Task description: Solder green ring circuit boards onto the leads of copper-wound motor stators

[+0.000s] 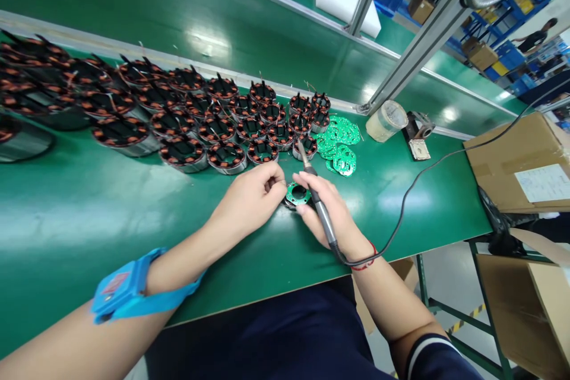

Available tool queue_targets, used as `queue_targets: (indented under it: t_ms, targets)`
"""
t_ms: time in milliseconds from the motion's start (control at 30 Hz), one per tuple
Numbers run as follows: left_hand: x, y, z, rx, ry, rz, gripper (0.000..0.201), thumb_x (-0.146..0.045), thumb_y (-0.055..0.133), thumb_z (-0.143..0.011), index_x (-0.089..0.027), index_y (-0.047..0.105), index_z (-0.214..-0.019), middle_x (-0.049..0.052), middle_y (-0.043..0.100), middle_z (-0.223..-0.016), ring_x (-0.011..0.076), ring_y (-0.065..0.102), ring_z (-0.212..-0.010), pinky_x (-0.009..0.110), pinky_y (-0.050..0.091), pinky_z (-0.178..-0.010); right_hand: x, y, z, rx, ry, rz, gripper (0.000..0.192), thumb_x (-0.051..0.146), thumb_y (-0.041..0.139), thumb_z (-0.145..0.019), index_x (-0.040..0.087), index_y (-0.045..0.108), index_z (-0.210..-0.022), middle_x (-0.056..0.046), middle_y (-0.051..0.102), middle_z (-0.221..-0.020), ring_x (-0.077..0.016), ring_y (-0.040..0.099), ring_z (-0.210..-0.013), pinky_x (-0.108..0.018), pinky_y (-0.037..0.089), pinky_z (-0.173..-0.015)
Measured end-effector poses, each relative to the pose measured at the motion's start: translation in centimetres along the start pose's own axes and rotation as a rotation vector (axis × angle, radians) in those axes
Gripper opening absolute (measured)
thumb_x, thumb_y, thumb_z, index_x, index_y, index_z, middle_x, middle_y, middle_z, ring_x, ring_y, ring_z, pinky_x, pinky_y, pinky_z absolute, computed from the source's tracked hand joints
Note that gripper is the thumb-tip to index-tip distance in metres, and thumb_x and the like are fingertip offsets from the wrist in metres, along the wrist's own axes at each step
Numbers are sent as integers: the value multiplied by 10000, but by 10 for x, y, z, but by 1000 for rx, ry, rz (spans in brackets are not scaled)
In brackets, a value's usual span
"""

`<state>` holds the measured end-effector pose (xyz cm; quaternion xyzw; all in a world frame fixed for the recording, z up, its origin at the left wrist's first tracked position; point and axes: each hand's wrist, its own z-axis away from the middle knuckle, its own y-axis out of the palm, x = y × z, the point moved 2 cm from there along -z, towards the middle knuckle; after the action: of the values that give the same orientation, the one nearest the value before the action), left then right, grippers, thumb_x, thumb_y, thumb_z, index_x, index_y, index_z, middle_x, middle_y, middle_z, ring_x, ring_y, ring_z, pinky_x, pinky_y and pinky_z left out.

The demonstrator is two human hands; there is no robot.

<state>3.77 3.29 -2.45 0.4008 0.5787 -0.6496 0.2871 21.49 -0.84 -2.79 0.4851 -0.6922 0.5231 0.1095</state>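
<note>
A soldering iron [324,217] rests in my right hand [336,208], tip pointing up and away from me. The thumb and fingertips of that hand reach the right side of a green ring-shaped circuit board [294,197], which sits on a motor stator mostly hidden by my hands. At the board's left edge my left hand [253,196] is closed in a pinch; whatever is between its fingertips is too small to see. Beyond both hands stand rows of motor stators [227,157] with copper windings. Loose green circuit boards [344,160] lie piled to their right.
A round whitish tub [386,121] and a soldering iron stand [418,138] are at the back right. The iron's black cord [412,184] runs across the green table [249,267] past a cardboard box [525,166]. A metal post [412,41] rises behind. Another person [534,38] is far off.
</note>
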Motion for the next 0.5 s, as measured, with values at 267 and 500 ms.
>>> queue_targets:
  t_ms: [267,500]
  targets:
    - [11,-5,-1,216,-16,51,407,-586,513,-795,-218,633,-923,34,671,-803,224,601,-714,342,464,-663,-14,-5,-1,-50,9,125,684,337,670,-972,270,352,-1574,-104,721,-1311,-260,683,-1205,-453,565,-1061]
    - [3,-9,-3,118,52,79,292,-505,521,-808,-227,610,-789,19,644,-731,191,539,-660,314,457,-632,-15,0,0,-23,48,198,720,347,663,-982,251,309,-1602,-115,711,-1316,-263,674,-1181,-475,557,-1060]
